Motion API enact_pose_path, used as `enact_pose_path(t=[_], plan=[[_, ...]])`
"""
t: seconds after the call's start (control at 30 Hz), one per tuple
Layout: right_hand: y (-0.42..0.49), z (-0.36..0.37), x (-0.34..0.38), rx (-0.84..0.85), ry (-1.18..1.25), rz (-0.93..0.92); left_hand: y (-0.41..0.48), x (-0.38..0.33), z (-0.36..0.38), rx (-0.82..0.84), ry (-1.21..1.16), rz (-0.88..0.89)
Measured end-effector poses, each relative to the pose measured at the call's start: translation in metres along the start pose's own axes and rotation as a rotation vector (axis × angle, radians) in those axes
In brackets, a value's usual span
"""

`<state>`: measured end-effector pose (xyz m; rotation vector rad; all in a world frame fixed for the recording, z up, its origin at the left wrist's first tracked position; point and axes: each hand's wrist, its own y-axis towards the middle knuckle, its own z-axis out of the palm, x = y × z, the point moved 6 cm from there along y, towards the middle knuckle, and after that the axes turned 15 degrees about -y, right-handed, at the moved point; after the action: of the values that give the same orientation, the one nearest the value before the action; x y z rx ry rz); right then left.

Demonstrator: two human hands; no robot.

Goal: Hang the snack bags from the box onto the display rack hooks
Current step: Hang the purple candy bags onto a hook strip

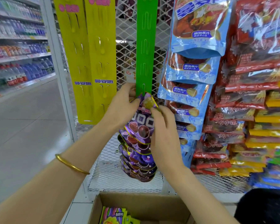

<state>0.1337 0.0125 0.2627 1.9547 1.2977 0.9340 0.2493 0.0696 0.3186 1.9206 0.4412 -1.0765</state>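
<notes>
The purple bag (140,122) met the green strip (146,46) somewhere behind the left hand (121,102) and right hand (165,131); the box (152,206) ran off the bottom edge; shelf bottles (18,50) were blurred.

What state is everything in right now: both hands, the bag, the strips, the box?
left hand, pinching the top purple bag's upper left edge.
right hand, pinching its upper right edge.
top purple bag, held against the green strip; hooked or not, cannot tell.
green strip, upper hooks bare, lower purple bags hanging below.
yellow strips, hooks bare.
cardboard box, open, holds loose bags.
</notes>
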Motion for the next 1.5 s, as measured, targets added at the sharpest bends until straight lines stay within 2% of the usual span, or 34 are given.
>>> enact_pose_path(t=[0.13, 0.23, 0.3, 0.4, 0.5, 0.6, 0.67, 0.77, 0.83, 0.93, 1.07, 1.17, 1.27, 1.3, 1.37, 1.43, 1.5], plan=[[-0.043, 0.004, -0.009, -0.068, -0.052, -0.015, -0.021, 0.008, 0.003, -0.072, 0.058, 0.129], [-0.081, 0.020, -0.022, -0.013, -0.056, -0.023, -0.056, 0.023, 0.003, -0.181, 0.143, 0.203], [-0.109, 0.037, -0.035, 0.080, -0.054, -0.036, -0.090, 0.037, 0.009, -0.191, 0.102, 0.174], [-0.164, 0.083, -0.067, 0.422, -0.035, -0.036, -0.146, 0.071, 0.025, -0.059, 0.088, 0.067], [-0.243, 0.135, -0.107, 0.869, -0.026, 0.020, -0.191, 0.118, 0.043, 0.146, 0.080, -0.185], [-0.331, 0.167, -0.142, 1.292, -0.037, 0.173, -0.219, 0.159, 0.059, 0.302, 0.065, -0.440], [-0.380, 0.177, -0.147, 1.509, 0.008, 0.240, -0.228, 0.176, 0.065, 0.369, 0.117, -0.540], [-0.432, 0.189, -0.142, 1.731, -0.014, 0.180, -0.237, 0.194, 0.068, 0.409, 0.147, -0.652], [-0.454, 0.195, -0.144, 1.775, -0.114, 0.078, -0.241, 0.201, 0.067, 0.418, 0.174, -0.684], [-0.470, 0.199, -0.150, 1.756, -0.215, -0.033, -0.242, 0.208, 0.064, 0.408, 0.182, -0.723], [-0.463, 0.198, -0.152, 1.645, -0.326, 0.005, -0.241, 0.211, 0.064, 0.406, 0.183, -0.743], [-0.454, 0.197, -0.155, 1.656, -0.345, 0.065, -0.242, 0.213, 0.065, 0.408, 0.177, -0.762], [-0.438, 0.197, -0.152, 1.685, -0.064, 0.359, -0.243, 0.212, 0.067, 0.416, 0.167, -0.769], [-0.426, 0.196, -0.147, 1.701, 0.034, 0.398, -0.243, 0.211, 0.067, 0.421, 0.164, -0.766], [-0.390, 0.190, -0.129, 1.707, 0.158, 0.317, -0.244, 0.209, 0.070, 0.457, 0.166, -0.772], [-0.344, 0.180, -0.112, 1.686, 0.169, 0.186, -0.246, 0.207, 0.074, 0.515, 0.181, -0.764], [-0.300, 0.166, -0.099, 1.635, 0.218, 0.153, -0.249, 0.205, 0.079, 0.600, 0.219, -0.748]])
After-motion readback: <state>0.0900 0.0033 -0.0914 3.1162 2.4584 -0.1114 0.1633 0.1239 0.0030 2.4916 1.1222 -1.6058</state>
